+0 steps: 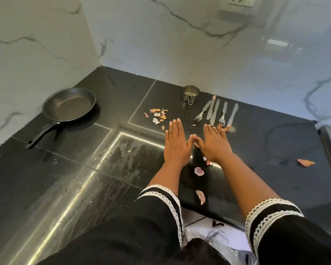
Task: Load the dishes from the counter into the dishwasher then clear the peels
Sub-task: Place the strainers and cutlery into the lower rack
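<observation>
At the bottom of the frame my black sleeves with their white lace cuffs reach out over the dark stone table. Between my forearms lie two pink peels, one near the table's front edge and one a little further in; another single peel sits alone at the right of the frame.

In the middle of the frame my left hand and my right hand lie flat, palms down, fingers straight and spread open, gripping nothing. The two thumbs touch at their tips. The fingertips of my right hand reach a peel scrap beside the cutlery.

Just beyond my left hand is a small heap of peels. To its right, beyond my right hand, forks and knives lie side by side in a row. Behind them, near the wall, stands a small metal cup.

At the left of the frame a black frying pan rests on the table, its handle pointing toward the lower left. White marble walls close the corner.
</observation>
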Action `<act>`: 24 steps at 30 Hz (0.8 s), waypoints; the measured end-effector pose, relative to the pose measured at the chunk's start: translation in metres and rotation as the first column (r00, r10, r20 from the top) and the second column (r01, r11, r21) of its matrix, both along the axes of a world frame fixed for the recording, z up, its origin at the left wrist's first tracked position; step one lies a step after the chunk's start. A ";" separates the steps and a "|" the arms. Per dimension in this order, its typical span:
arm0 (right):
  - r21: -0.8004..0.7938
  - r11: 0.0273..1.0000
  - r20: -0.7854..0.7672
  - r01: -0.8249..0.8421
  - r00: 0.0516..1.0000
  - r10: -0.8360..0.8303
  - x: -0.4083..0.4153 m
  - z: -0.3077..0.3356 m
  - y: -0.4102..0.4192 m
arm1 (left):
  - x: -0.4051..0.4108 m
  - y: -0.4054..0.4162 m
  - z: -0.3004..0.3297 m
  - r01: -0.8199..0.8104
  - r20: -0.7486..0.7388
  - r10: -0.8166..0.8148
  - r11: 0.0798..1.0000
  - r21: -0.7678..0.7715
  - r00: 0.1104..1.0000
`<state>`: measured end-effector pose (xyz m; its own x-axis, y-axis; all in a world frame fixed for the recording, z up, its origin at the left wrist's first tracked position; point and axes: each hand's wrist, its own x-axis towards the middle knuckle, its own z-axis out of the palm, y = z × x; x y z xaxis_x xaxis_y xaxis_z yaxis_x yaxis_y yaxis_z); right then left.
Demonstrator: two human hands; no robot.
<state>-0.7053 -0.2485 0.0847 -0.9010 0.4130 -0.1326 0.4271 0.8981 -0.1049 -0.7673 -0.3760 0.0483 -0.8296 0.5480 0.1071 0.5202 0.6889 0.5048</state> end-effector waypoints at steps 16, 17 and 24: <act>-0.850 0.511 -0.077 0.127 0.930 -0.359 -0.157 0.001 0.081 | -0.141 0.097 0.012 -0.554 0.770 0.010 0.700 0.450 0.638; -0.876 0.464 -0.059 0.132 0.925 -0.375 -0.166 -0.003 0.084 | -0.149 0.101 0.010 -0.567 0.776 0.019 0.694 0.443 0.630; -0.952 0.206 0.103 0.227 0.869 -0.483 -0.200 -0.033 0.092 | -0.167 0.130 0.000 -0.609 0.873 -0.024 0.707 0.360 0.488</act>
<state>-0.9049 -0.1563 0.0519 -0.7477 0.4072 -0.5245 0.5295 -0.1110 -0.8410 -0.9340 -0.2463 0.0481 -0.8051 0.3318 -0.4916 -0.4817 0.1177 0.8684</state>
